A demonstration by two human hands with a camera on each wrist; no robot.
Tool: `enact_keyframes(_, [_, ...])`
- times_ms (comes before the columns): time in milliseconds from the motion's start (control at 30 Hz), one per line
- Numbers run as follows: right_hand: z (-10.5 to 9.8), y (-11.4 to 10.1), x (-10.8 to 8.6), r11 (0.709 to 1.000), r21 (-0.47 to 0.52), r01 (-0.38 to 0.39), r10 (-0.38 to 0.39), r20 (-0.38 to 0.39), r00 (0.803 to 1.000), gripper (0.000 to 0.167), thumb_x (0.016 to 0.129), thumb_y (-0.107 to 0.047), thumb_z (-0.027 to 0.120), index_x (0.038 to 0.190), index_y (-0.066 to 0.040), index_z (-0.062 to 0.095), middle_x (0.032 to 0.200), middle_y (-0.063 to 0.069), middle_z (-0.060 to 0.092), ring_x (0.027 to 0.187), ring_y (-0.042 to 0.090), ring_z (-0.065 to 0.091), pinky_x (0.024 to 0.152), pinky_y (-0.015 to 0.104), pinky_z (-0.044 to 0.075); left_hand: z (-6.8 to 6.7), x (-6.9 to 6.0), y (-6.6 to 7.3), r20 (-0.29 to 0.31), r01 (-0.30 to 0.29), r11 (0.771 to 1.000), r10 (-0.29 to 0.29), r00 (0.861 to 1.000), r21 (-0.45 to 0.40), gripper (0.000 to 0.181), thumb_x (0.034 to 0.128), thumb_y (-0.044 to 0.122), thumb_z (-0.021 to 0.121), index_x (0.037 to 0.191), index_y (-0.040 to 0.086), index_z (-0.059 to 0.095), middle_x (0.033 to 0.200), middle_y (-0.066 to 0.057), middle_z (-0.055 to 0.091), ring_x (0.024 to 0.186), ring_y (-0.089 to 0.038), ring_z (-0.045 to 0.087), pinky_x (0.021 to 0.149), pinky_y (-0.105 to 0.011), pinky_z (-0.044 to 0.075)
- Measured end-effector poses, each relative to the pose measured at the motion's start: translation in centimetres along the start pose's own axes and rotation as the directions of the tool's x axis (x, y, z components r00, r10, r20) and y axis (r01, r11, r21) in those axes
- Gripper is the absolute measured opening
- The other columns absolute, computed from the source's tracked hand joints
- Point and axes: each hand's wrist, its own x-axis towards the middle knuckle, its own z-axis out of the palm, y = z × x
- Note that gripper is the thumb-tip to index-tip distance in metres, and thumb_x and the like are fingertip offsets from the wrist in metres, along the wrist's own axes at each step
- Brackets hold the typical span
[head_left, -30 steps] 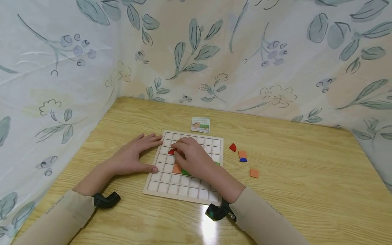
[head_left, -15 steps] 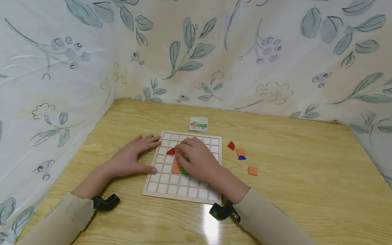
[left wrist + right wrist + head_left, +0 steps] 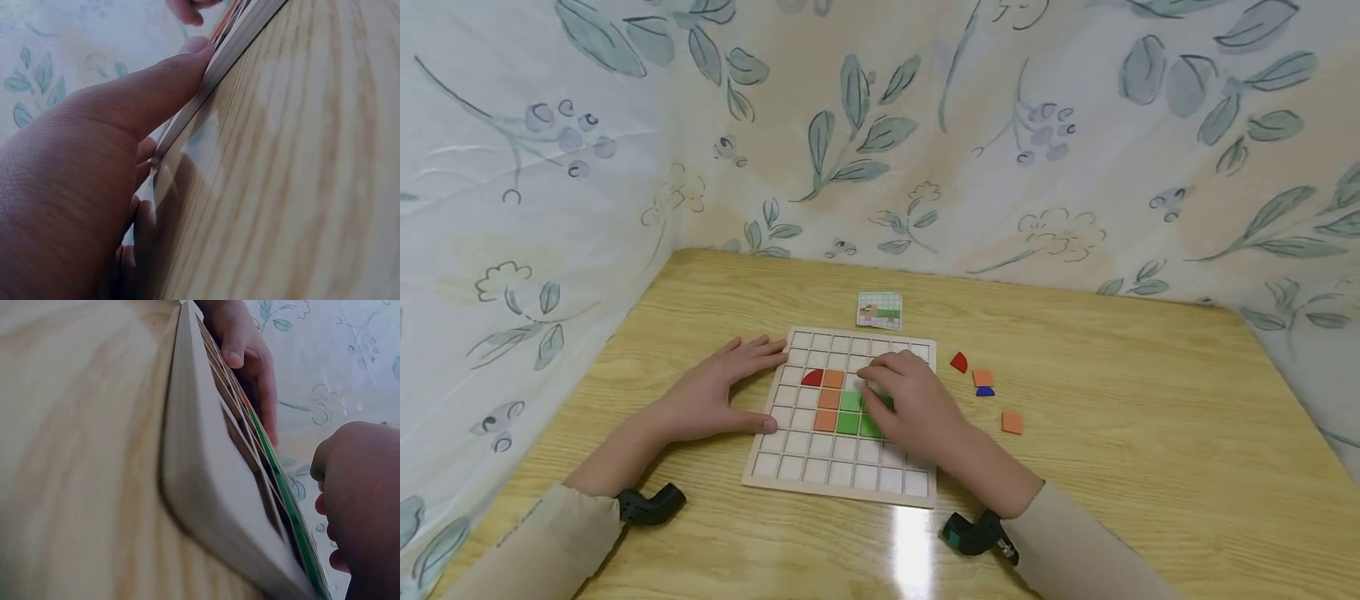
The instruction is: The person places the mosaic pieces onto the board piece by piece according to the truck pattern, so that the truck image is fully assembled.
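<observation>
A wooden grid board (image 3: 793,467) lies flat on the table. My left hand (image 3: 707,396) rests along its left edge, thumb and fingertips touching the rim. In the board's cells sit a red quarter-circle tile (image 3: 812,378), a column of orange square tiles (image 3: 828,399) and green square tiles (image 3: 847,423), partly covered by my right hand (image 3: 917,408). That hand hovers over the right half of the board with loosely bent fingers. No tile shows between its fingertips. In the left wrist view the thumb (image 3: 169,81) lies against the board's side.
Behind the board lies a small pattern card (image 3: 880,310). Right of the board are a loose red quarter-circle (image 3: 958,362), an orange square (image 3: 982,378) touching a blue piece (image 3: 985,391), and another orange square (image 3: 1012,422). A floral curtain (image 3: 850,167) hangs behind the table.
My right hand has drawn back to the right from the red quarter-circle, uncovering the orange column and some green squares. My left hand stays on the board's edge.
</observation>
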Motion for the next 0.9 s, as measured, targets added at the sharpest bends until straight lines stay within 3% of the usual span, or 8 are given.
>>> enact_keyframes(167, [-0.4, 0.5, -0.3, 1.000, 0.008, -0.016, 0.016, 0.011, 1.000, 0.021, 0.103, -0.014, 0.075, 0.120, -0.005, 0.081, 0.117, 0.006, 0.077, 0.112, 0.025, 0.069, 0.100, 0.041, 0.058, -0.2, -0.6, -0.3, -0.023, -0.001, 1.000, 0.001, 1.000, -0.005, 0.101, 0.0850, 0.062, 0.089, 0.167, 0.018, 0.049, 0.176, -0.002, 0.038, 0.165, -0.034, 0.025, 0.137, -0.048, 0.006])
enact_keyframes(400, [-1.3, 1.0, -1.0, 0.997, -0.015, -0.075, 0.075, 0.037, 0.996, 0.021, 0.103, -0.015, 0.075, 0.120, -0.005, 0.081, 0.117, 0.005, 0.076, 0.113, 0.026, 0.068, 0.102, 0.043, 0.058, -0.2, -1.0, -0.4, -0.003, 0.023, 1.000, -0.023, 1.000, 0.004, 0.102, 0.0855, 0.067, 0.086, 0.168, 0.022, 0.047, 0.177, 0.002, 0.035, 0.166, -0.031, 0.023, 0.137, -0.044, 0.004])
enact_keyframes(900, [-4.4, 4.3, -4.2, 0.995, -0.080, -0.060, 0.054, -0.077, 0.996, 0.017, 0.099, -0.010, 0.078, 0.112, 0.000, 0.082, 0.110, 0.010, 0.076, 0.101, 0.031, 0.069, 0.091, 0.046, 0.059, -0.6, 0.0, 0.3, 0.032, 0.037, 0.999, -0.037, 0.999, 0.001, 0.104, 0.0841, 0.069, 0.086, 0.168, 0.022, 0.046, 0.177, 0.005, 0.034, 0.167, -0.029, 0.022, 0.137, -0.048, 0.005])
